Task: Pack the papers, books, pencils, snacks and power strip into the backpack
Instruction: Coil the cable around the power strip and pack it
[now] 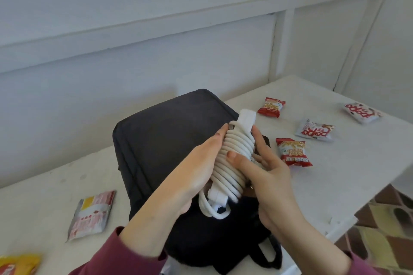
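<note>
Both hands hold the white power strip over the dark backpack, which lies flat on the white table. The strip's cord is wound in tight coils around its body, with a loose loop hanging at the near end just above the backpack's top edge. The left hand presses flat along the coils' left side, fingers extended against them; the right hand wraps the other side, thumb laid across the coils and fingers curled behind. The backpack's opening is hidden under the hands and the strip, so what it holds cannot be told.

Four small snack bags lie right of the backpack: a red bag nearest it, a white bag beyond that, another red bag farther back, and a second white bag farthest right. Left of the backpack lies a pink and yellow packet, and a yellow packet sits at the near left corner.
</note>
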